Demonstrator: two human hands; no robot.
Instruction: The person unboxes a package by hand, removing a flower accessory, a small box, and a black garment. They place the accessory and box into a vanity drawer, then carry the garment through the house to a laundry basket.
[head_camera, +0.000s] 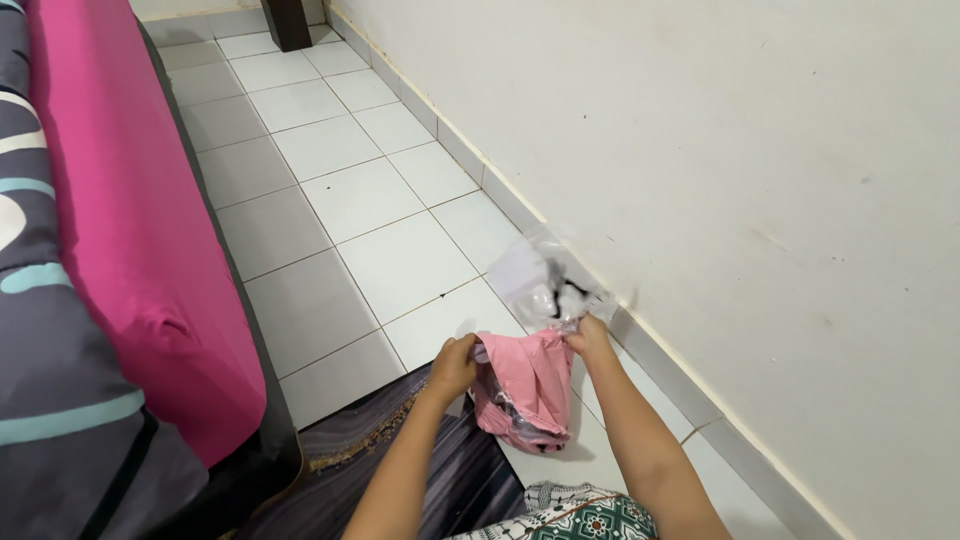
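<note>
My left hand (455, 366) grips the left edge of a clear plastic bag (545, 283) stuffed with a pink cloth (525, 385). On the bag's right side, my right hand (590, 338) pinches its gathered top. The bag hangs just above the white tiled floor (370, 200), close to the wall. The loose clear top of the bag sticks up past my right hand, and something dark shows inside it.
A bed with a pink sheet (130, 220) and a grey patterned blanket (40, 330) runs along the left. The cream wall (700, 150) with a tiled skirting is on the right. A dark striped mat (400, 470) lies by my knees, and a dark wooden post (288, 22) stands far off.
</note>
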